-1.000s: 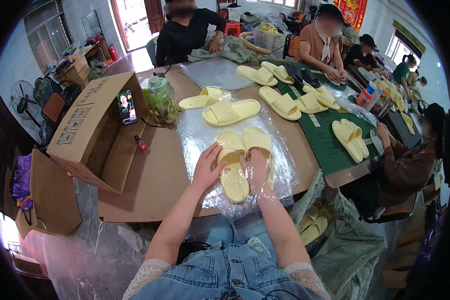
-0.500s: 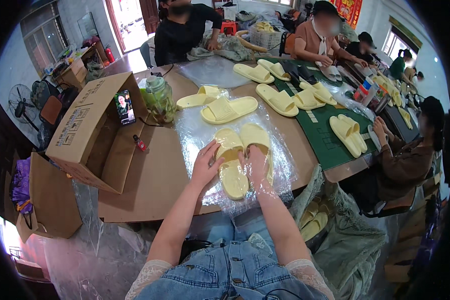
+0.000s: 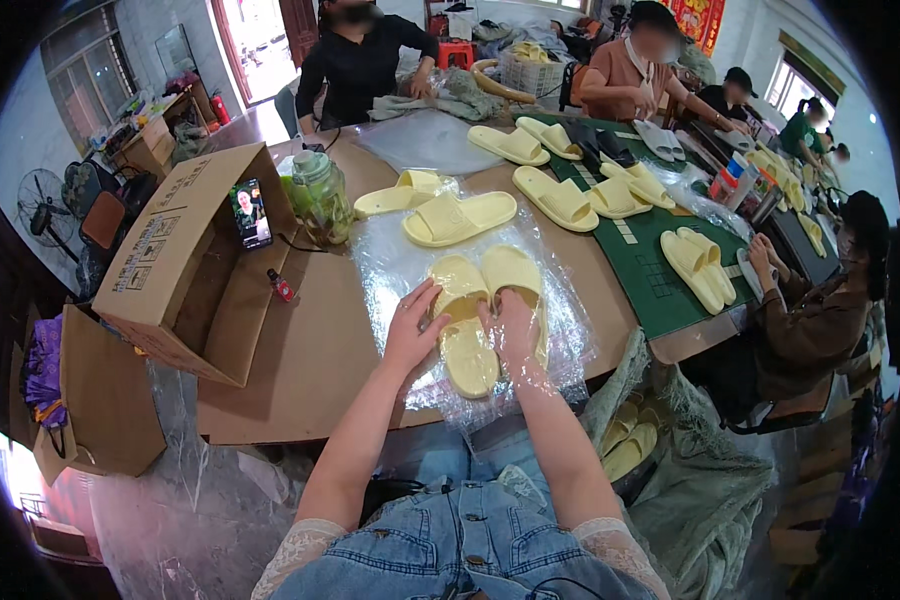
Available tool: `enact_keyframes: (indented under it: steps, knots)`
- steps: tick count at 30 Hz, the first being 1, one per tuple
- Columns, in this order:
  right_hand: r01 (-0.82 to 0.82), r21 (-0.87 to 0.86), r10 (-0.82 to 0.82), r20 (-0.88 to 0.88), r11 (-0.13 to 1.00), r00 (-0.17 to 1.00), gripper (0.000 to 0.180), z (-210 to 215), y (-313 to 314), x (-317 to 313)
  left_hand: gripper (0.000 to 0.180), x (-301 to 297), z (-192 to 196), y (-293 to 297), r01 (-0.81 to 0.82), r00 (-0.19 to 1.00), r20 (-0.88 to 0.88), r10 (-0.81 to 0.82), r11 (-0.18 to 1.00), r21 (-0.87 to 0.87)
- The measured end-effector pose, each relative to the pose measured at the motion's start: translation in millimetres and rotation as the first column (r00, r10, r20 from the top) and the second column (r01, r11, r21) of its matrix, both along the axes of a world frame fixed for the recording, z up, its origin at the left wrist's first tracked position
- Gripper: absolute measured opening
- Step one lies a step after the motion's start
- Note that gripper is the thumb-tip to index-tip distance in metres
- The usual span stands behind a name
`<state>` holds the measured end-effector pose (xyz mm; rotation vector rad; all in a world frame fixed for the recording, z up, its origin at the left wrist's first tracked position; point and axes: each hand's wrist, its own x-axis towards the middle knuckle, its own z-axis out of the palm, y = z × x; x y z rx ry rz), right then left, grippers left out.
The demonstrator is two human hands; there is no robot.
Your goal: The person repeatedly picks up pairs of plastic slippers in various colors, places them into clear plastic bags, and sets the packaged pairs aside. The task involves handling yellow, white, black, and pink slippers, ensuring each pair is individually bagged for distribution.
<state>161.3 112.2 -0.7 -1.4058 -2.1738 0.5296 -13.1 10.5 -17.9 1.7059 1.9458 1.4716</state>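
Two pale yellow slippers lie side by side with their straps away from me, on a stack of clear plastic bags point(image 3: 375, 270). My left hand point(image 3: 410, 320) rests along the outer side of the left slipper point(image 3: 470, 362), fingers stretched and thumb apart, over the clear film. My right hand point(image 3: 512, 325) grips the right slipper point(image 3: 515, 268), its fingertips tucked at the strap opening and partly hidden. Clear plastic wraps around my right wrist, so this hand is inside a bag. The film covers at least part of the pair.
Beyond them lie more yellow slippers point(image 3: 460, 218). A cardboard box point(image 3: 170, 260) with a phone point(image 3: 251, 213) stands left, beside a glass jar point(image 3: 320, 200) and a small red bottle point(image 3: 279, 285). Slippers rest on a green mat point(image 3: 650, 280). Several people sit or stand around the tables.
My hands and the slipper pair stay in place. Across the table, a person in brown has lifted a hand off the grey slippers, and the person in black has shifted slightly.
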Motion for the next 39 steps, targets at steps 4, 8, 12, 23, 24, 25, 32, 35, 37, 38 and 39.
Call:
enact_keyframes:
  steps: [4, 8, 12, 23, 24, 25, 32, 35, 37, 38, 39]
  knots:
    - [0.008, -0.026, -0.007, 0.016, 1.000, 1.000, 0.041, 3, 0, -1, 0.053, -1, 0, -1, 0.004, 1.000, 0.017, -0.004, 1.000, 0.013]
    - [0.017, -0.050, -0.015, 0.032, 0.999, 0.999, 0.041, 4, 1, -1, 0.053, 0, -3, 0, 0.002, 1.000, 0.003, -0.002, 1.000, 0.017]
    - [-0.005, 0.035, 0.005, -0.003, 0.999, 1.000, 0.040, -8, 3, 1, 0.054, 0, -1, 1, 0.009, 1.000, -0.004, -0.009, 1.000, 0.006]
    - [-0.002, 0.027, 0.002, -0.009, 1.000, 1.000, 0.038, 5, -3, 0, 0.053, -1, -1, 0, 0.004, 1.000, 0.011, -0.004, 1.000, -0.002]
    - [-0.011, 0.042, 0.012, -0.016, 0.999, 1.000, 0.039, 4, -3, 1, 0.053, -1, -1, 0, 0.001, 1.000, 0.006, -0.001, 1.000, -0.004]
    - [-0.020, 0.057, 0.021, -0.023, 0.998, 1.000, 0.039, 3, -3, 2, 0.053, -2, -2, 1, 0.003, 1.000, 0.001, -0.003, 1.000, 0.002]
    - [0.010, 0.015, -0.009, -0.026, 1.000, 1.000, 0.040, -1, -1, 1, 0.054, -3, -5, 2, 0.013, 1.000, 0.012, -0.013, 1.000, 0.007]
    - [-0.002, 0.054, 0.003, -0.014, 0.999, 1.000, 0.039, -7, 1, 2, 0.054, -3, -6, 2, 0.012, 1.000, 0.009, -0.012, 1.000, 0.004]
    - [-0.003, 0.030, 0.003, -0.016, 1.000, 1.000, 0.039, -9, 3, 1, 0.054, -3, -5, 2, 0.011, 1.000, 0.013, -0.011, 1.000, 0.002]
    - [-0.006, 0.032, 0.006, -0.005, 0.999, 1.000, 0.039, -8, 3, 1, 0.054, -2, -4, 2, 0.012, 1.000, 0.020, -0.012, 1.000, 0.002]
    - [-0.009, 0.034, 0.009, 0.007, 0.999, 1.000, 0.040, -7, 3, 1, 0.054, -1, -4, 2, 0.014, 1.000, 0.028, -0.014, 1.000, 0.002]
